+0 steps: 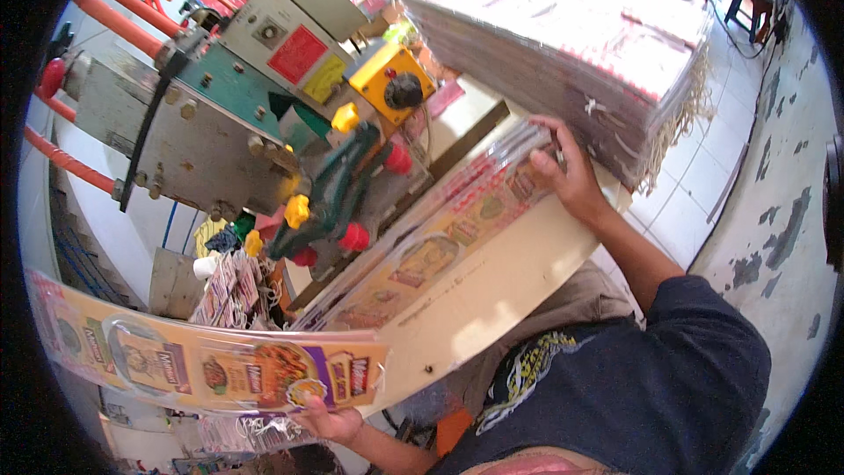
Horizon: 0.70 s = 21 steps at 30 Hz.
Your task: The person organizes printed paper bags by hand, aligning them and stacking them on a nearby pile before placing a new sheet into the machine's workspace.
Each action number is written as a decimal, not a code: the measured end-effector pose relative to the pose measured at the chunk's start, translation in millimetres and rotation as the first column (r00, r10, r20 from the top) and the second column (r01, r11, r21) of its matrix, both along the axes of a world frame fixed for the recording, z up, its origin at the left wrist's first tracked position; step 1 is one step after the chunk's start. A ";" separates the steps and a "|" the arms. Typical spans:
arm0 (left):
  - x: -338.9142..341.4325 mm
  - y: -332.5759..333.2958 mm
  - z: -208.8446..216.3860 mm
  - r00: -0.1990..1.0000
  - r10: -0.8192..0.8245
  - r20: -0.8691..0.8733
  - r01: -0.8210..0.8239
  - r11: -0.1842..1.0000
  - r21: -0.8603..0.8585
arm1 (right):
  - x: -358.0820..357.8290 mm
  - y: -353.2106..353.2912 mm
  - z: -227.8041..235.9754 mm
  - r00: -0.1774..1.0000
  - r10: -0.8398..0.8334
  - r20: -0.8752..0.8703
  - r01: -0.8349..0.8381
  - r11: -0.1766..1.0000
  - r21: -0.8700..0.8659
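My left hand [332, 420] pinches the lower edge of a long, shiny printed plastic strip [230, 365], orange-yellow with food pictures. The strip bows out to the left, past the table's end. My right hand [571, 171] grips the far end of a stack of similar printed plastic strips [466, 242], thumb on top and fingers over the end. This stack lies along a metal guide bar [466, 142] on the cream tabletop [492, 286]. Beside it stands a press machine with a dark green clamp arm [338, 189] that has yellow and red knobs.
A tall bundle of plastic-wrapped strips [571, 53] tied with string stands at the back right. A yellow control box [391, 81] with a black knob sits behind the clamp. Left are orange hoses [123, 13]. Tied printed pieces [236, 290] hang below the machine. A peeling wall [774, 237] runs along the right.
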State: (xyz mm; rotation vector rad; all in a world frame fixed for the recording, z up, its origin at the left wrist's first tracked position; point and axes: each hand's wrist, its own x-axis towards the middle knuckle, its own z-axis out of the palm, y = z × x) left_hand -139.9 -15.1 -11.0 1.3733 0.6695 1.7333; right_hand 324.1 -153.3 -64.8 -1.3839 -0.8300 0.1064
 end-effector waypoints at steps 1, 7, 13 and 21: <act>-1.2 -0.4 -5.6 1.000 -0.016 -0.008 0.017 0.999 0.039 | -0.8 -1.1 2.6 1.000 0.007 -0.003 -0.007 1.000 -0.001; 3.2 -11.6 -12.0 0.981 -0.179 -0.078 0.180 0.984 0.000 | -5.8 0.2 6.9 0.999 0.038 0.013 -0.038 0.999 -0.012; 6.9 -7.1 -3.8 0.957 -0.187 -0.220 0.176 0.982 -0.068 | -1.6 -2.0 3.0 1.000 0.025 -0.013 -0.025 1.000 -0.010; 10.0 12.0 13.6 0.896 -0.166 -0.411 0.114 0.982 -0.147 | -7.1 -9.2 15.5 0.993 0.094 -0.076 -0.097 0.995 -0.033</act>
